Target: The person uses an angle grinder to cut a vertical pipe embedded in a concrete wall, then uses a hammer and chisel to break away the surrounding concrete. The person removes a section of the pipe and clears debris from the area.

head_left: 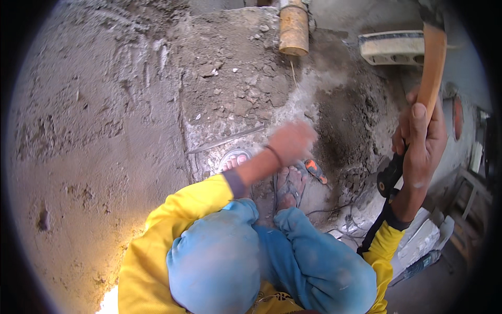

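I squat with my knees in blue trousers (219, 261) and my sandalled feet (290, 186) on broken concrete. My right hand (421, 141) is raised at the right, shut on a long wooden tool handle (433, 68) that runs up to a dark head at the top edge. My left hand (290, 140), with a dark band on the wrist, reaches forward over the rough concrete slab (235, 89) and is motion-blurred; whether it holds anything cannot be told. An orange and black tool (316, 170) lies on the ground just below that hand, beside my right foot.
A yellow-brown pipe end (293, 29) sticks out at the top. A white moulded block (392, 47) lies top right. A rough plastered surface (94, 131) fills the left. Thin cables (340, 220), white blocks (426, 235) and a power tool (418, 267) lie at the lower right.
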A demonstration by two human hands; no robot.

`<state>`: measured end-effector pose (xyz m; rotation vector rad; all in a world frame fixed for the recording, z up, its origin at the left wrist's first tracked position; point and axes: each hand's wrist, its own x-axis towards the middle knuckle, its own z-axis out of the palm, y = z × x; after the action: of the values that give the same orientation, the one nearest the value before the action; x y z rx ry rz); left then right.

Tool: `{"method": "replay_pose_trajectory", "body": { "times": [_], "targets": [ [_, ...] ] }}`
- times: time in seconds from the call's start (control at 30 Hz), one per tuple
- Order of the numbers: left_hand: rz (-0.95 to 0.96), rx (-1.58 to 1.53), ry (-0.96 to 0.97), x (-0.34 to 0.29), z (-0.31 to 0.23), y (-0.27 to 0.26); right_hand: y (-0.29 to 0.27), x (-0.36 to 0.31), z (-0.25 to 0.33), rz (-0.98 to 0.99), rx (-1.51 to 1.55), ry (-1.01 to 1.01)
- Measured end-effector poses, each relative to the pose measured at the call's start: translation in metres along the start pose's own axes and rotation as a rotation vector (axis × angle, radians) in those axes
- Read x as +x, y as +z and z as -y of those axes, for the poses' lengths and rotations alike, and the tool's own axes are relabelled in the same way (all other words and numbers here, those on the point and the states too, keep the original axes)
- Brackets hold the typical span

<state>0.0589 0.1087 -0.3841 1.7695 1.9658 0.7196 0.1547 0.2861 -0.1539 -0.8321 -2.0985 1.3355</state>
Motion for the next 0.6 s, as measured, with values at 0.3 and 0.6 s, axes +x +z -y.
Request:
{"method": "replay_pose_trajectory", "body": {
  "times": [0.3,0.6],
  "targets": [
    [0.212,0.057,0.351,-0.017,-0.016,0.084,0.016,-0.016,0.002,0.075,0.026,0.075],
    [-0.437,-0.54,-0.05,-0.018,0.015,-0.039,0.065,-0.015,-0.016,0.189,-0.107,0.247]
  ]
}}
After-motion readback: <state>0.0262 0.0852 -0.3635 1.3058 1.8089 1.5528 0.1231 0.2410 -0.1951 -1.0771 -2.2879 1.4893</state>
